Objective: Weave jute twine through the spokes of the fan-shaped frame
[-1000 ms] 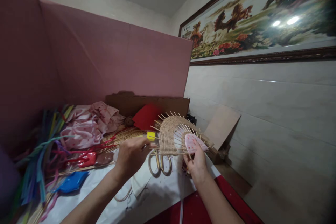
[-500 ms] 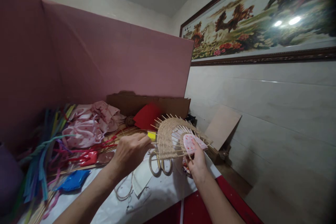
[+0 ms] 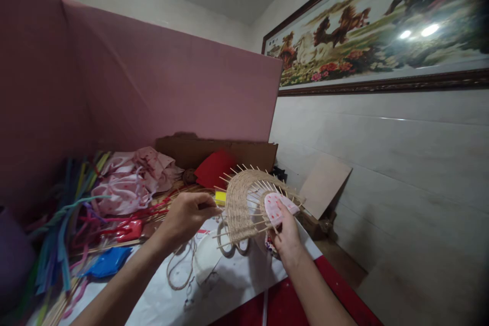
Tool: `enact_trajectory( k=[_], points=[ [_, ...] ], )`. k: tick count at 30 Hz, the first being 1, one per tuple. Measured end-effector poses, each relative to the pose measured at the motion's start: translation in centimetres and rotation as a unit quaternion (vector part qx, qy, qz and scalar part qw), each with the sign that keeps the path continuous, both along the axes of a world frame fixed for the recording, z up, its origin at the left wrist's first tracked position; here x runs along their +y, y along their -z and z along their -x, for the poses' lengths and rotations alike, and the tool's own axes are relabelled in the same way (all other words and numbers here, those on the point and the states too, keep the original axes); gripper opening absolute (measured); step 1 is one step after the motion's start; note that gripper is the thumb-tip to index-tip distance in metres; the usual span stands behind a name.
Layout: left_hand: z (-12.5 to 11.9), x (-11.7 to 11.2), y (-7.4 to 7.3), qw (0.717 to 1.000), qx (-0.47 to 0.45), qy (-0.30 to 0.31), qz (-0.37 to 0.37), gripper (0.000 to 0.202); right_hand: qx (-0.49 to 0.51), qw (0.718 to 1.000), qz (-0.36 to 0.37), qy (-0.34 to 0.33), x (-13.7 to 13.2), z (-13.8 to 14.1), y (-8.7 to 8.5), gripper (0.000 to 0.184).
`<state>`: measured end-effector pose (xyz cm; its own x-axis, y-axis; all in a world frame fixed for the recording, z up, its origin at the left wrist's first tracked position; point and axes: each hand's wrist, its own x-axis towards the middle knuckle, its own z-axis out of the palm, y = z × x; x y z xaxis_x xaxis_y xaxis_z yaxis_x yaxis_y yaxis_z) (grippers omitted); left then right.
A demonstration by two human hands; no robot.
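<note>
- Left hand [image 3: 193,214], centre of the frame: thumb and fingers drawn together in a pinch, apart from the outer edge of the woven piece. Whether a strand lies between the fingertips cannot be told.
- Right hand [image 3: 288,239], right of centre: gripping the woven piece [image 3: 239,201] at its inner end, thumb pressed on the pink patch [image 3: 272,209].
- Workpiece position: centre right, held raised and tilted above the tabletop [image 3: 160,300]. A curved, twine-like band crosses the light ribs; rib ends project beyond its outer edge. Ribs lie bare between the band and the patch.
- Adjacent items: the scissors [image 3: 227,254] lie partly behind the lower edge of the piece; a loop of cord [image 3: 179,288] rests to their left. A yellow block [image 3: 220,198] shows just beyond the left fingertips.
- Step in hand (judged): working cord around the ribs at the band's lower left end.
- Next move (judged): calls for a steady right grip, even cord tension and clearance from the projecting rib ends.
</note>
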<state>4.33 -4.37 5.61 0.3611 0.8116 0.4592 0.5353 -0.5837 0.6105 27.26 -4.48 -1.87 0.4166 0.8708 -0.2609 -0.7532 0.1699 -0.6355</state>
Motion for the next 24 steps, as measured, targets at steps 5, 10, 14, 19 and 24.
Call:
enact_trajectory(
  k=[5,10,14,19,24],
  points=[
    [0.0,-0.1,-0.2,1.0,0.023,0.0,0.004,0.024,0.01,1.0,-0.016,-0.023,-0.1,0.2,-0.1,0.036],
    [0.1,0.2,0.0,0.999,0.032,0.003,0.013,0.023,0.0,1.0,-0.008,-0.009,-0.3,0.2,-0.3,0.035],
    [0.1,0.4,0.3,0.999,0.039,0.013,0.003,0.025,0.007,1.0,-0.018,-0.016,-0.3,0.2,-0.4,0.034],
    [0.1,0.7,0.7,0.999,0.044,0.02,-0.002,0.028,0.007,1.0,-0.016,-0.024,-0.4,0.4,-0.5,0.033],
    [0.1,0.8,1.0,0.999,0.033,0.029,-0.001,0.028,0.013,0.999,-0.029,-0.021,-0.4,0.4,-0.6,0.033]
  ],
)
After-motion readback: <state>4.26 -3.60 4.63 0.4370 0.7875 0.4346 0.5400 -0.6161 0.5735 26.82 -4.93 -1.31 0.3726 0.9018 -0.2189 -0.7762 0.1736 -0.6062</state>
